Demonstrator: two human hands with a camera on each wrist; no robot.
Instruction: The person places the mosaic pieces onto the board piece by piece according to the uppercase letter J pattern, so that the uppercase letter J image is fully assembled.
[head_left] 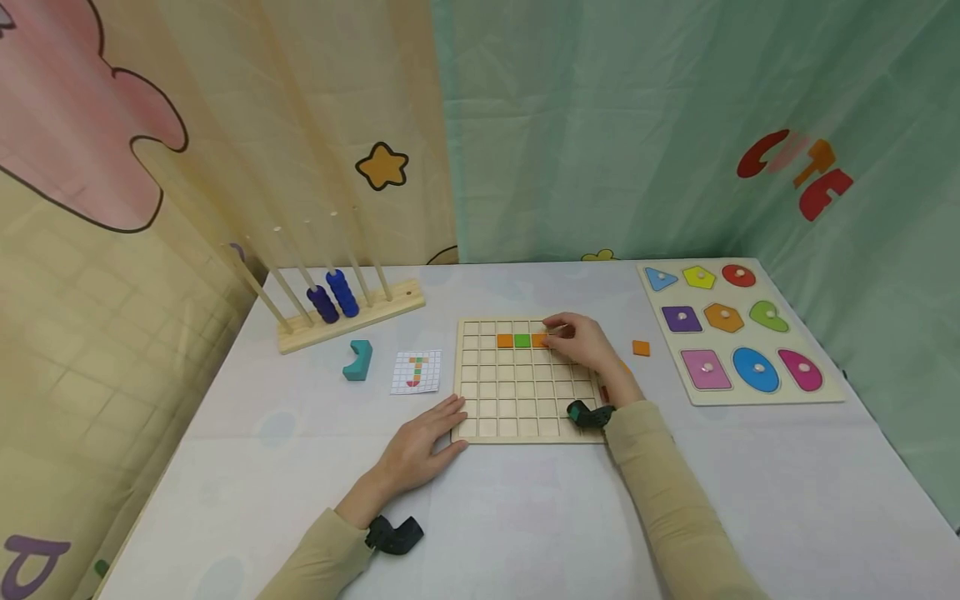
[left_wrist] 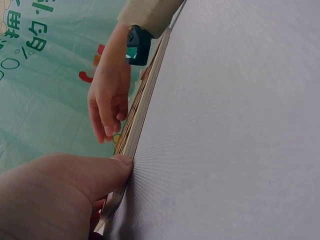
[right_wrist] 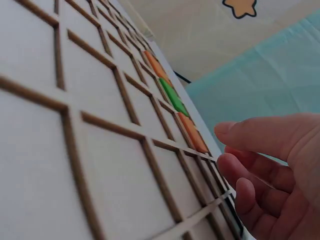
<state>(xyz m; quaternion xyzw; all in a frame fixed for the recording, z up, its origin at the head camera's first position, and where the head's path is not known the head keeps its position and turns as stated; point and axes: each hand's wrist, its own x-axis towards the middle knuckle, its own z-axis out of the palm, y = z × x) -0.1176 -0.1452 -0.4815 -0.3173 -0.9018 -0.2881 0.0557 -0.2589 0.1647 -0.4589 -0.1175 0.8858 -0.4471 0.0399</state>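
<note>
A light wooden grid board (head_left: 495, 392) lies on the table. In its second row from the back, an orange tile (head_left: 505, 341), a green tile (head_left: 522, 341) and another orange tile (right_wrist: 191, 132) sit side by side. My right hand (head_left: 581, 340) hovers at the rightmost of these, fingers loosely bent; the right wrist view shows nothing held between thumb and fingers. With fingers extended, my left hand (head_left: 416, 446) rests against the board's front left corner, its thumb (left_wrist: 112, 172) touching the edge.
A pattern card (head_left: 416, 372) and a teal curved block (head_left: 359, 361) lie left of the board. Behind them stands a wooden peg rack (head_left: 352, 323) with blue beads. To the right are a loose orange tile (head_left: 641, 347) and a knobbed shape puzzle (head_left: 712, 346).
</note>
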